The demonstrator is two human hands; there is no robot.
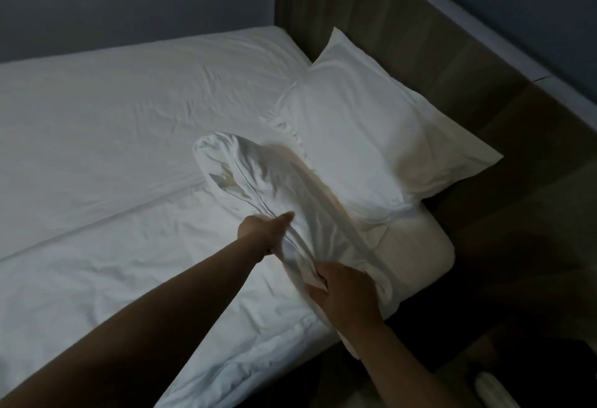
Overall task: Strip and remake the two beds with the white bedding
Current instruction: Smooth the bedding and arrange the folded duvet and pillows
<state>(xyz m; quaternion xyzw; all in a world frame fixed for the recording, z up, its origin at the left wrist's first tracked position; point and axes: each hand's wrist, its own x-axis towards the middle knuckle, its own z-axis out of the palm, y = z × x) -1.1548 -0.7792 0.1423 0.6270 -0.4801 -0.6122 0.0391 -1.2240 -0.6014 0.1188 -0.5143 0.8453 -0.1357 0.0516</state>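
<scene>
Held pillow point(258, 181): white and wrinkled, piped seam showing, lifted at a slant, one pillow out from the headboard point(420, 52).
Left hand point(268, 230): gripping its seam edge.
Right hand point(342, 291): pinching bunched case fabric, near the left.
Second pillow point(371, 123): smooth, against the headboard.

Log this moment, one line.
left hand: grips near pillow | right hand: grips near pillow | far pillow: by headboard

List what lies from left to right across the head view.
White sheet → left hand → right hand → far pillow → wooden headboard. The held pillow, gripped by both hands, spans them, so it is left out.
</scene>
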